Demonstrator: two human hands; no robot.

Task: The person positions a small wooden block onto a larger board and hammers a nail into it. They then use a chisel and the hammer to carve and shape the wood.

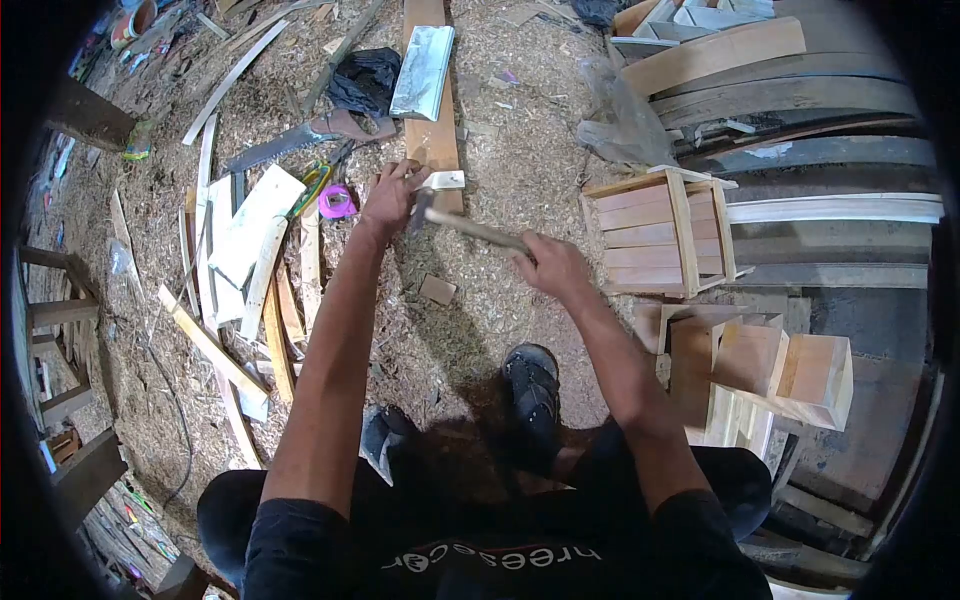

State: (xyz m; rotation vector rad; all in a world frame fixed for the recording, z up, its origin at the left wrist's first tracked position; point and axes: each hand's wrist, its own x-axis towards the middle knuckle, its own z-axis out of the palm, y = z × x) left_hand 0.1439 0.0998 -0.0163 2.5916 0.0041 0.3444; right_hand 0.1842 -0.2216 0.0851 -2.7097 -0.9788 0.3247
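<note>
My right hand [552, 265] is wrapped round the wooden handle of a hammer [478, 232]. The hammer's dark head points left and lies just below my left hand [390, 197]. The fingers of that left hand are closed at the left end of a small whitish wood block [445, 180]; what they pinch is too small to make out. Beneath the block runs a long brown plank [446, 145] on the ground. Farther up this plank rests a whitish board [423, 72].
Left of my hands lie a pink tape measure [337, 201], a handsaw [285, 142], a black plastic bag [364, 80] and several loose wood strips. On the right are a slatted wooden crate [650, 235] and more box-shaped wooden pieces [750, 355]. Wood shavings cover the ground.
</note>
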